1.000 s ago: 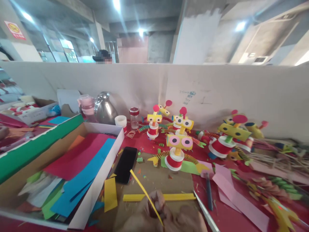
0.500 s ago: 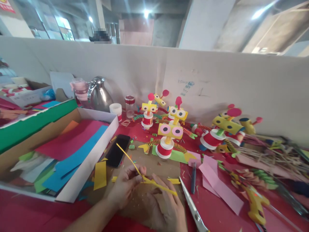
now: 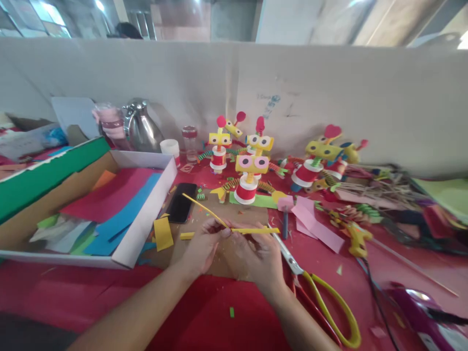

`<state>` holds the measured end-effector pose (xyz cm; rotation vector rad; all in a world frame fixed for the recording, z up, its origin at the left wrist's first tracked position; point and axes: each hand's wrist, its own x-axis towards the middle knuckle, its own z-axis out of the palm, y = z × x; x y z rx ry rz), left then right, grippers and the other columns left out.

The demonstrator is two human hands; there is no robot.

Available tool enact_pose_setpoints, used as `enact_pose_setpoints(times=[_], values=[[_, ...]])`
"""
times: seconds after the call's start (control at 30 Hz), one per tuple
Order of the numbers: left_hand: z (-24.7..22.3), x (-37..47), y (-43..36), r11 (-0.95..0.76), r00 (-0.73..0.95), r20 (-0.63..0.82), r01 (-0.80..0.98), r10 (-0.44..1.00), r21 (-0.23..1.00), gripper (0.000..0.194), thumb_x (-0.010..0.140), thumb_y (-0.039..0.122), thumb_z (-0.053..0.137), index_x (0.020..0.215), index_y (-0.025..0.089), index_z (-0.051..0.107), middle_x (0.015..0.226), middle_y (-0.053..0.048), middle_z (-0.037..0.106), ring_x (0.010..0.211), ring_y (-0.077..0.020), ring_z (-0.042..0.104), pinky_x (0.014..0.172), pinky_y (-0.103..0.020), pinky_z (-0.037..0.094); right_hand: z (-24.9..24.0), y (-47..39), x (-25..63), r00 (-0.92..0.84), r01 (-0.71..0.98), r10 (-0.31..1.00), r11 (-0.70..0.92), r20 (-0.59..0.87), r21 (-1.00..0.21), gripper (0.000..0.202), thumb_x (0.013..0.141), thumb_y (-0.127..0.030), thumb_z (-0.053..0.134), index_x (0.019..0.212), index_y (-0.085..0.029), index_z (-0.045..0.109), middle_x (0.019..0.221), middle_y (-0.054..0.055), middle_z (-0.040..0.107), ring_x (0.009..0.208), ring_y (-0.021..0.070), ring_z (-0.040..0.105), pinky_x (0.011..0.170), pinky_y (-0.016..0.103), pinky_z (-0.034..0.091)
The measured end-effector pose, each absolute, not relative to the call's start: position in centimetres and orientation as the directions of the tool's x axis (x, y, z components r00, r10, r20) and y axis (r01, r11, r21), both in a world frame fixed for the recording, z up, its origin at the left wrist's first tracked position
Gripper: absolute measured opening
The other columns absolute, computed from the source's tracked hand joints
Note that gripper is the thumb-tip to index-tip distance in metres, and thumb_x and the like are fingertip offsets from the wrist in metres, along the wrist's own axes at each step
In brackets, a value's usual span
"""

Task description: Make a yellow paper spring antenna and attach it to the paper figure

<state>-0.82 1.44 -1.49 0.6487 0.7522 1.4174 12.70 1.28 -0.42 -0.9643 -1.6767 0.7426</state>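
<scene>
Head view: below centre, the left hand [image 3: 203, 246] and right hand [image 3: 266, 253] pinch yellow paper strips [image 3: 252, 230] between them; one slants to upper left, the other points right, nearly level.

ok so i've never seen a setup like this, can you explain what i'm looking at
There's no robot here: a person works with two bare hands. Every picture comes from one camera worn on the head, looking forward and down.

The left hand and right hand hold yellow paper between them: a thin length slants up leftward, a wider one runs rightward. Fingers hide whether they join.

Below is a cardboard sheet on a red-covered table. To the left are a black phone and an open box of coloured paper; to the right, scissors and a yellow glue gun. Behind stand big-eyed craft figures.
</scene>
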Motion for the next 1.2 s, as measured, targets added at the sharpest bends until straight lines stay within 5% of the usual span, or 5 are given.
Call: enact_pose_setpoints(times=[0.23, 0.53, 0.73, 1.03, 1.2], values=[[0.6, -0.6, 0.9, 0.176, 0.026, -0.203, -0.617, 0.979, 0.767, 0.012, 0.062, 0.012, 0.075, 0.071, 0.014, 0.067, 0.075, -0.002, 0.07, 0.074, -0.0135, 0.065, 0.081, -0.029, 0.047, -0.5, 2.3, 12.9, -0.11, 0.036, 0.942, 0.322, 0.316, -0.946, 0.018, 0.087, -0.032, 0.057, 0.092, -0.019, 0.068, 0.086, 0.004, 0.068, 0.082, 0.0188, 0.062, 0.073, 0.029, 0.048], [1.9, -0.5, 1.3, 0.09, 0.01, -0.101, -0.538, 0.995, 0.838, 0.014, 0.064, 0.016, 0.074, 0.075, 0.014, 0.067, 0.078, -0.003, 0.07, 0.077, -0.0162, 0.066, 0.083, -0.034, 0.048, 2.0, 3.7, 13.2, -0.18, 0.203, 0.93, 0.354, 0.321, -0.913, 0.018, 0.085, -0.032, 0.055, 0.082, -0.018, 0.065, 0.075, 0.002, 0.066, 0.069, 0.0169, 0.06, 0.062, 0.026, 0.046], [-0.3, -1.1, 1.9, 0.015, -0.01, -0.022, -0.445, 1.0, 0.896, 0.008, 0.069, 0.015, 0.07, 0.077, 0.014, 0.069, 0.076, -0.002, 0.07, 0.074, -0.0122, 0.063, 0.075, -0.024, 0.046, 0.0, 3.9, 12.8, -0.193, 0.168, 0.934, 0.332, 0.3, -0.928, 0.021, 0.086, -0.035, 0.055, 0.076, -0.018, 0.063, 0.068, 0.001, 0.063, 0.067, 0.0165, 0.059, 0.062, 0.026, 0.046], [-0.7, -1.2, 2.1, 0.19, 0.071, -0.2, -0.715, 0.977, 0.673, 0.018, 0.067, 0.006, 0.07, 0.082, 0.016, 0.066, 0.077, 0.001, 0.066, 0.072, -0.0086, 0.063, 0.068, -0.019, 0.049, -1.1, 3.2, 12.5, -0.208, 0.135, 0.907, 0.397, 0.365, -0.908, 0.015, 0.08, -0.019, 0.062, 0.094, -0.022, 0.064, 0.085, 0.002, 0.063, 0.078, 0.017, 0.061, 0.07, 0.028, 0.049], [-0.6, -1.1, 2.0, 0.232, 0.118, -0.216, -0.729, 0.969, 0.644, 0.02, 0.068, 0.005, 0.069, 0.084, 0.016, 0.064, 0.08, 0.0, 0.066, 0.073, -0.0096, 0.064, 0.07, -0.02, 0.051, -0.6, 3.3, 13.0, -0.183, 0.19, 0.867, 0.493, 0.463, -0.849, 0.017, 0.079, -0.012, 0.062, 0.088, -0.024, 0.069, 0.082, 0.002, 0.063, 0.077, 0.0166, 0.061, 0.07, 0.027, 0.049]])
